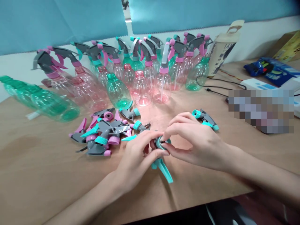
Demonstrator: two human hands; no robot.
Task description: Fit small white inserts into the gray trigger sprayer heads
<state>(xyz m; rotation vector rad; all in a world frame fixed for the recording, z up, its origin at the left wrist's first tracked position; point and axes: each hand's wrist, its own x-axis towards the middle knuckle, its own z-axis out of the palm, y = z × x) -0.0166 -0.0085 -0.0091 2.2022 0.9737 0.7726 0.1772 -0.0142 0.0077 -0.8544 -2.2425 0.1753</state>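
Note:
My left hand (pixel 138 153) is closed around a grey and teal trigger spray head (pixel 165 170), whose teal trigger points down toward the table's front edge. At the spray head's teal collar, my right hand (pixel 194 140) pinches with thumb and fingers; whether a small part sits between those fingertips is hidden. Left of my hands lies a pile of loose spray heads (pixel 110 131) in grey with pink or teal parts. Another teal and grey spray head (pixel 206 120) rests on the table just beyond my right hand.
Behind stand rows of clear pink bottles (pixel 142 90) and green bottles (pixel 117 93), many topped with spray heads. Several green bottles (pixel 42 100) stand at the left. A cream shaker bottle (pixel 222 50), a black cable (pixel 217 87), a blue packet (pixel 272 70) and a blurred-out object (pixel 261 109) are at the right.

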